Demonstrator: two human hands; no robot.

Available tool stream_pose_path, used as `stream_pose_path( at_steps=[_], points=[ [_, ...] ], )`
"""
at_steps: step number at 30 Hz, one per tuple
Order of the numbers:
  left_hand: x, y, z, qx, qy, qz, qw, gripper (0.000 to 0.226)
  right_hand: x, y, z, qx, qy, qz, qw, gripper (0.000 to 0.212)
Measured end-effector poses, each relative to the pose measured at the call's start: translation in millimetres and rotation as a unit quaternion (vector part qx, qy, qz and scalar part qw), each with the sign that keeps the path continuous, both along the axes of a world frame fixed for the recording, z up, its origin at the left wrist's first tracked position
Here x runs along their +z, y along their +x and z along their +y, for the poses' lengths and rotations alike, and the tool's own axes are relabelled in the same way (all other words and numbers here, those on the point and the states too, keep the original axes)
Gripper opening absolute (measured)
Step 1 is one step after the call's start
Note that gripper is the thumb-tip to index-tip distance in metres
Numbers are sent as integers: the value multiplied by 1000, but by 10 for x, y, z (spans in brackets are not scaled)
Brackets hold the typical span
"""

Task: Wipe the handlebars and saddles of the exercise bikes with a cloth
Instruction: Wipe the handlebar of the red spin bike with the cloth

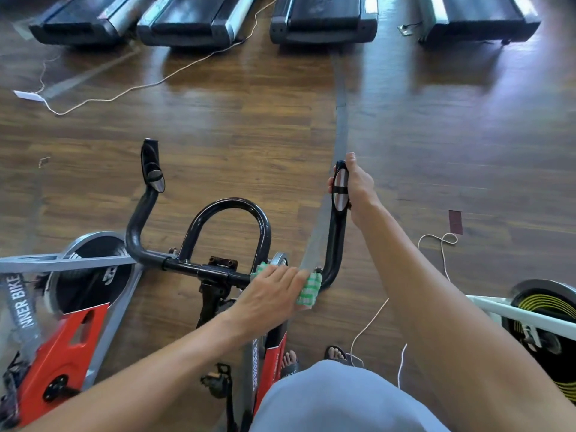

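Observation:
A black handlebar (199, 269) with a central loop and two forward horns crosses the middle of the head view. My left hand (274, 291) wraps a green-and-white checked cloth (308, 289) around the bar's right section, near the bend. Around the right horn's grip with its silver sensor plate (340, 188), my right hand (358, 185) is curled. The left horn (152, 169) stands free. No saddle is in view.
A red and grey bike frame (62, 353) with a flywheel stands at the left, another bike's flywheel (545, 310) at the right edge. Several treadmill ends (324, 23) line the far wooden floor. Thin cords (436, 244) trail across the floor. My sandalled feet (290, 363) are below.

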State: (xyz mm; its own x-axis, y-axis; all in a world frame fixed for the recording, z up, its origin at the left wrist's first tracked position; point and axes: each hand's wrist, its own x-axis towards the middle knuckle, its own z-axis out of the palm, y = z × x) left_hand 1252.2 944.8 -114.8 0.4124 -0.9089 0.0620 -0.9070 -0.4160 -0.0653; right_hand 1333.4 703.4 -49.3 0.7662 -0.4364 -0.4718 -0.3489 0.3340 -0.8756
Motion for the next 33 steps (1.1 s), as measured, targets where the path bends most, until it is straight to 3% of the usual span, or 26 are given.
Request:
stream_pose_path(
  at_steps=[2,4,6,7,9,12,15,17,19,21,22,24,27,28,29,31,32,33],
  points=[
    [47,101,119,-15,-5,0,1000,57,9,11,-8,1,-9,23,1000,45],
    [119,120,157,-8,-42,43,998,55,-47,7,19,-17,-98,38,994,39],
    [263,89,106,77,-145,203,965,54,-47,-146,144,-72,-223,-7,972,28],
    [378,92,55,139,-193,317,918,53,-18,-265,244,-96,-261,-64,958,22],
    [551,161,9,233,-310,527,756,46,17,-504,467,-68,-263,-166,948,10],
    [712,283,60,307,-422,649,554,48,-60,-733,765,74,-169,-183,966,19],
    [789,341,162,306,-504,725,355,42,-65,-788,1003,153,26,-132,979,44],
    [837,344,159,305,-533,738,280,32,-40,-786,1138,195,95,-112,970,56],
    [829,326,139,324,-543,735,245,29,-9,-796,1268,218,157,-98,958,61],
    [808,304,139,345,-551,719,246,26,-16,-812,1360,208,241,-82,944,58],
    [774,298,154,366,-555,696,271,26,-29,-819,1395,201,271,-79,938,57],
    [723,272,185,432,-544,612,379,29,-53,-847,1441,195,303,-62,931,53],
    [727,284,347,480,-486,427,592,28,-102,-862,1444,195,325,-56,924,43],
    [717,334,473,486,-467,379,634,30,-107,-862,1425,193,308,-60,930,40],
    [706,411,617,493,-457,347,654,31,-82,-851,1404,199,254,-71,944,38],
    [611,621,976,526,-457,283,659,26,4,-860,1392,257,-2,-117,959,47],
    [548,733,1162,549,-457,232,660,23,6,-861,1403,310,-181,-135,924,57],
    [486,836,1328,573,-452,176,660,21,-26,-867,1443,373,-347,-132,850,66]
  ],
)
